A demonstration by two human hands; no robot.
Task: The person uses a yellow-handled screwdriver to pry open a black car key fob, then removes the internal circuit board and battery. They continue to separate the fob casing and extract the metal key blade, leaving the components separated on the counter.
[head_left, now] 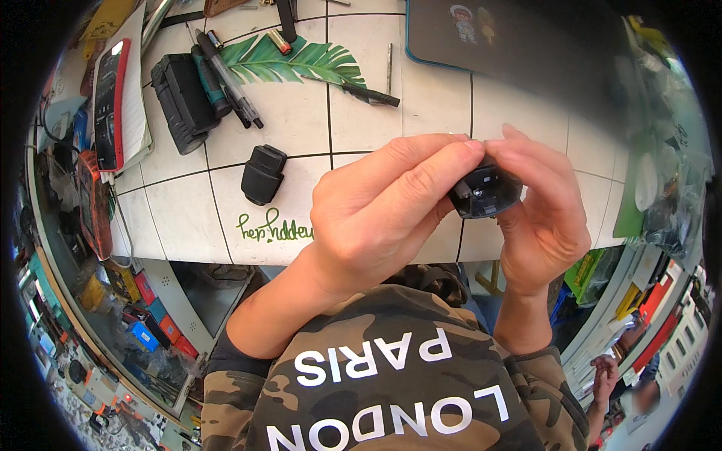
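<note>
Above the table's front edge, both hands hold a hollow, glossy black plastic shell [487, 197] with its open inside turned toward me. My left hand [383, 199] pinches its upper left side between thumb and fingers. Around the right side curl the fingers of my right hand [547, 207], its thumb below the shell and its fingertips meeting the left ones at the top. Fingers cover part of the shell, and small details inside it are too dark to make out. To the left, a small black plastic block [263, 174] lies on the table.
Farther left lie a bulky black device [180, 101], a green-handled tool [209, 83] and pens [235, 86]. A battery [279, 41] and a black slim tool [372, 95] rest behind. A dark laptop [511, 37] stands back right; a red-edged phone [113, 105] far left. Another person's hand [604, 376] shows lower right.
</note>
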